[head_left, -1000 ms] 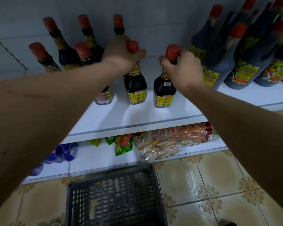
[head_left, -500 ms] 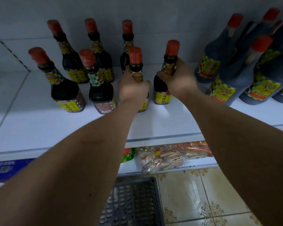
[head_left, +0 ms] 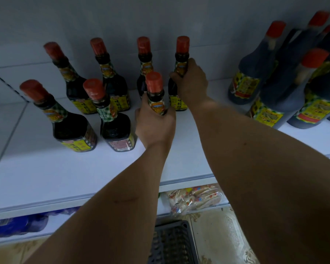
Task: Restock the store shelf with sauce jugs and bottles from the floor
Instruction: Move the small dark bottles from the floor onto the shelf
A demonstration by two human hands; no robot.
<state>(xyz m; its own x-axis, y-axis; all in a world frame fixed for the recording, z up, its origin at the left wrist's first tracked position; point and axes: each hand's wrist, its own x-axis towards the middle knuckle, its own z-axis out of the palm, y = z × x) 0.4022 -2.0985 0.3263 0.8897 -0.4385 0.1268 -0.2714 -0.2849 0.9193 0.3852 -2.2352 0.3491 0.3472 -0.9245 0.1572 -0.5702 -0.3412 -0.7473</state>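
- Reaching over the white shelf (head_left: pixel 46 168), we have both hands on small dark sauce bottles with red caps.
- Our left hand (head_left: pixel 154 126) grips the front bottle (head_left: pixel 155 92) low on its neck, fingers curled round it; the bottle stands in the front row, just right of two others.
- Our right hand (head_left: pixel 192 80) holds the back bottle (head_left: pixel 181 52) at its neck and shoulder, fingers wrapped around it, at the right end of the back row.
- Five more small bottles (head_left: pixel 74 130) stand upright to the left (none of them touched by us).
- Large sauce jugs (head_left: pixel 255 77) crowd the right end of the shelf, apart from our hands.
- Below, a lower shelf carries packaged snacks (head_left: pixel 194 199), and a dark plastic crate (head_left: pixel 171 242) sits on the tiled floor (head_left: pixel 227 235).
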